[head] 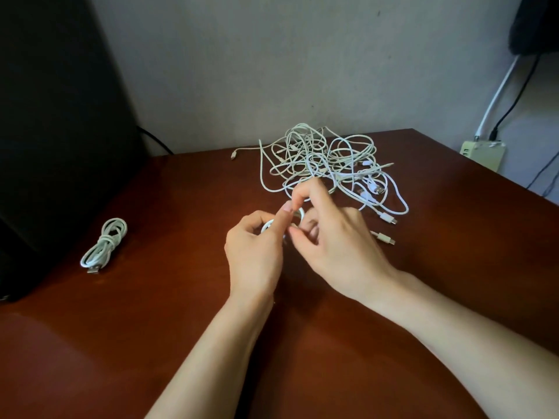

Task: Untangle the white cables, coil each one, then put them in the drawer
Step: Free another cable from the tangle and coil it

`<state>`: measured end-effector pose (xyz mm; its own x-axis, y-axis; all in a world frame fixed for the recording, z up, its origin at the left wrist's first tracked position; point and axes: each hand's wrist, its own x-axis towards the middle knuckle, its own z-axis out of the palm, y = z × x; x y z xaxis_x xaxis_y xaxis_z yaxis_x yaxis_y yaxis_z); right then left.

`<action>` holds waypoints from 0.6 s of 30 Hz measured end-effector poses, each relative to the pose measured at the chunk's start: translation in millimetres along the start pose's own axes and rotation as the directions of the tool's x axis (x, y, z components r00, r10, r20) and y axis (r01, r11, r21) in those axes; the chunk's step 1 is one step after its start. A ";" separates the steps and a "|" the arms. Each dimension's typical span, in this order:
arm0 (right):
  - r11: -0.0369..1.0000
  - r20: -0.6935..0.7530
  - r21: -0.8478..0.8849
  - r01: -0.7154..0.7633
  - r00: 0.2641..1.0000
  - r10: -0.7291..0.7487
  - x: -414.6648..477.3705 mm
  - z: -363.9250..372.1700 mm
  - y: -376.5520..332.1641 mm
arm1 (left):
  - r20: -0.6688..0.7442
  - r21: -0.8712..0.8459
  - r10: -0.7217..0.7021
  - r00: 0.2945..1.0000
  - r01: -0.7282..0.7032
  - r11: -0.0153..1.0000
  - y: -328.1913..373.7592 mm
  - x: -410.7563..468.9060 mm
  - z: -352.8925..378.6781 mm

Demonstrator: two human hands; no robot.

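Nearest me, left hand [257,252] grips a small coil [266,227] — right hand [338,246] pinches its far side; tangle [326,164] just beyond, tied bundle [104,243] well left.

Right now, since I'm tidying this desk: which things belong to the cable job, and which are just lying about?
Job: tangled cables; coiled cable; half-wound cable held by left hand and right hand.
Lying about: beige power strip; black wall cable.

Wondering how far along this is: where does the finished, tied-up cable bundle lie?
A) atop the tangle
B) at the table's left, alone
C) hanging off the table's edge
B: the tied bundle lies alone at the left of the table, apart from the tangled cables.
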<state>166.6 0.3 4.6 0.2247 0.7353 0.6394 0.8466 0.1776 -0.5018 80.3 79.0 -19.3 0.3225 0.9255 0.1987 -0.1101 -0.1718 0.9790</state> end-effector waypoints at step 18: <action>0.498 0.339 0.674 -0.545 0.828 0.447 22.7 -26.6 19.9 | 0.323 -0.190 -0.101 0.941 0.169 0.967 11.7 3.9 -2.0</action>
<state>201.4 3.2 24.7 0.4010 0.9098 0.1074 -0.0258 0.1285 -0.9914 78.4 81.3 -7.2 0.6179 0.7794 0.1036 -0.2309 0.0540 0.9715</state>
